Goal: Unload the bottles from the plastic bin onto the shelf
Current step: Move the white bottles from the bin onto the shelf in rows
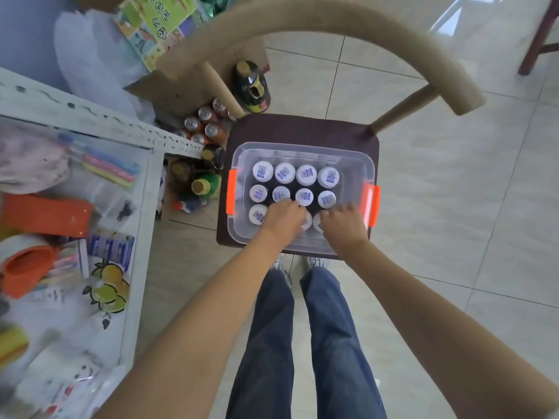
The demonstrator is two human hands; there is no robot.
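A clear plastic bin with orange latches sits on a dark chair seat. Inside stand several dark bottles with white caps in rows. Both hands reach into the near row. My left hand curls over a bottle second from the left and hides its cap. My right hand curls over the rightmost near bottle, whose cap shows partly at its left. The white shelf stands at the left, its glass top over stationery.
The chair's curved tan backrest arches over the far side of the bin. Cans and drink bottles stand on the floor between shelf and chair. A cardboard box sits behind them. My legs stand just before the chair.
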